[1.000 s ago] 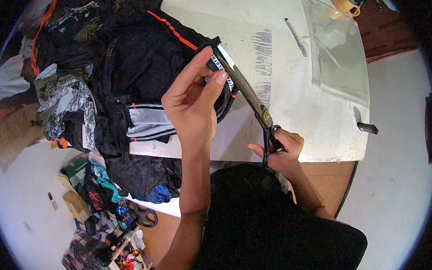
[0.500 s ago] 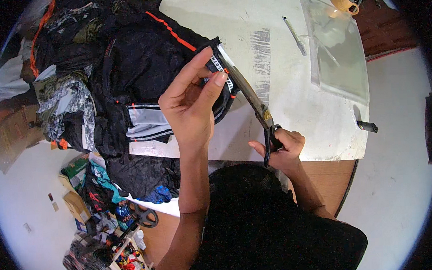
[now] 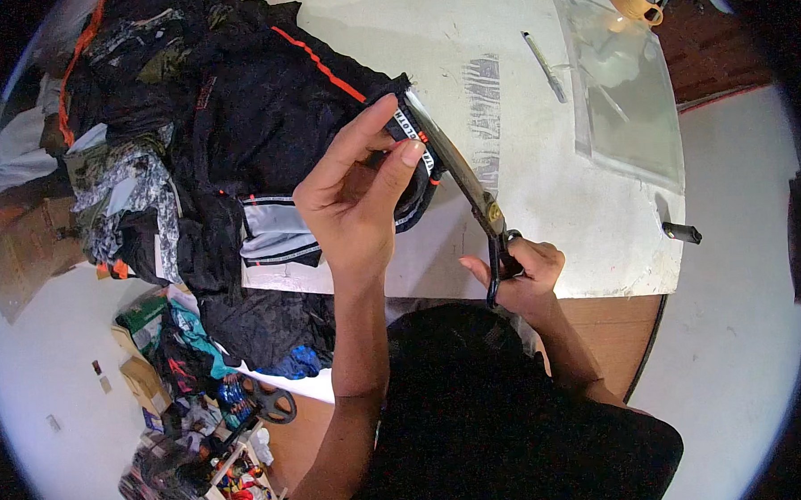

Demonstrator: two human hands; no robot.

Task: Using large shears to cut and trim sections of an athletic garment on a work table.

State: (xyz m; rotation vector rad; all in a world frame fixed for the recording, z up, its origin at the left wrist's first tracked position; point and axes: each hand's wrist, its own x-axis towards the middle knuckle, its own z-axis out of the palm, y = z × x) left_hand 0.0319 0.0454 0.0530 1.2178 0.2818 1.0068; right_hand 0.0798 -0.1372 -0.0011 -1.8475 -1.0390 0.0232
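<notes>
A black garment (image 3: 252,122) with an orange stripe and a white-and-black panel (image 3: 277,229) spreads over the left of the table. My left hand (image 3: 349,199) pinches its edge between thumb and fingers, at a lettered white tape (image 3: 410,129). My right hand (image 3: 534,275) is closed round the black handles of large fabric scissors (image 3: 465,180). Their long blades point up and left, lying along the taped edge just right of my left fingertips. The fabric partly covers the blades, so how far apart they are is hard to see.
On the white table (image 3: 543,235) lie a pen (image 3: 544,67), a clear plastic sheet (image 3: 627,106) and, at the right edge, a small black object (image 3: 682,232). A tan cup (image 3: 636,3) stands at the far right. Camouflage cloth (image 3: 125,190) and other fabrics pile up at left.
The garment's edge and the scissors have shifted very slightly. Both hands keep the same hold.
</notes>
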